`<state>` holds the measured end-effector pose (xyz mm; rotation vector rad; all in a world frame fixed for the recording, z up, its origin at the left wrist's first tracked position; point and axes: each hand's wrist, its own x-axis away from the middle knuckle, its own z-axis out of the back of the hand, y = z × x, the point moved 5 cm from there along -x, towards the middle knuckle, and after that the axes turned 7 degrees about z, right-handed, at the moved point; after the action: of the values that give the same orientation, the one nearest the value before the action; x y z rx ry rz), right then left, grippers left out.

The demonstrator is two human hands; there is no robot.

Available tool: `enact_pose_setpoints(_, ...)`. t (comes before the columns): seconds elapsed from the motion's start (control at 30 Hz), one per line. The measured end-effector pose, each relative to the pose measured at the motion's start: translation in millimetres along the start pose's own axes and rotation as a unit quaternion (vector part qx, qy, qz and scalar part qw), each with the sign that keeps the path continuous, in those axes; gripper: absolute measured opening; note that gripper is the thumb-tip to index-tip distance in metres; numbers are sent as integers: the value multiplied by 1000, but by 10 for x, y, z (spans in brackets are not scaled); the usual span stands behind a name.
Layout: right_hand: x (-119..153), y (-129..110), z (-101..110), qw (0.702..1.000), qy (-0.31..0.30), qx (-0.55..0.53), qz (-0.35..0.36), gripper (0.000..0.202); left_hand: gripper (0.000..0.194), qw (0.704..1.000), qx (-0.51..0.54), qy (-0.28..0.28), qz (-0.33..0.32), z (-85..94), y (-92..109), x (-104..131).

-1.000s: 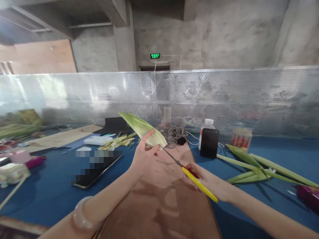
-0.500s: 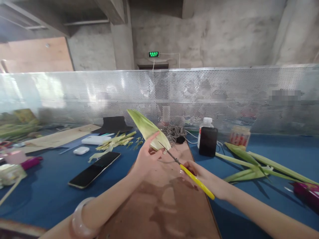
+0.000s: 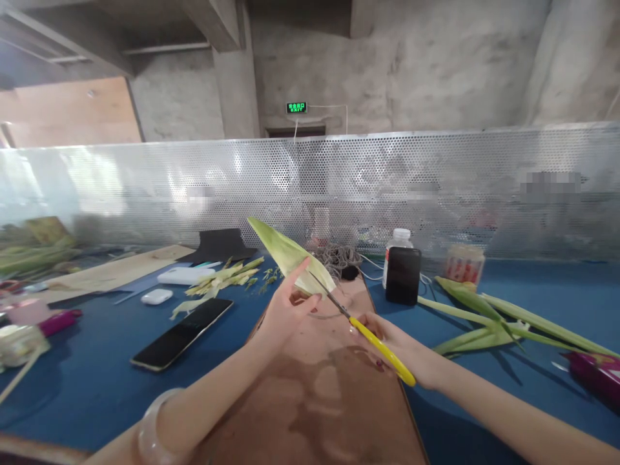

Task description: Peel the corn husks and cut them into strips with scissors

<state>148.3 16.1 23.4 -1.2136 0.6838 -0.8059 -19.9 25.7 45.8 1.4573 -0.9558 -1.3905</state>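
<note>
A pale green corn husk is pinched in my left hand, its pointed tip slanting up and to the left. My right hand grips yellow-handled scissors. Their metal blades reach up and left to the lower edge of the husk, close to my left fingers. Whether the blades have cut into the husk, I cannot tell. Both hands are over a brown board. My right fingers are partly hidden behind the yellow handle.
A black phone and a white earbud case lie left. Husk scraps and tangled grey cord are behind my hands. On the right stand an upright phone, a white-capped bottle and a jar, near green husks.
The scissors and husk have hardly moved; the blades look slightly more closed at the husk's lower edge. The whole view has shifted slightly.
</note>
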Motion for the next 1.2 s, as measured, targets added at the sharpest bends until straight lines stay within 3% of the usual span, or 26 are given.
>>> enact_pose_setpoints(0.3, -21, 83, 41, 999, -29, 1, 22, 42, 56, 1000, -28, -4, 5, -12, 36, 11)
enact_pose_setpoints(0.93, -9, 47, 29, 1000, -23, 10, 2, 40, 58, 1000, -12, -4, -9, -11, 18, 2)
enact_pose_setpoints(1.2, -34, 149, 36, 999, -34, -5, 14, 30, 59, 1000, -11, -17, -9, -7, 12, -14)
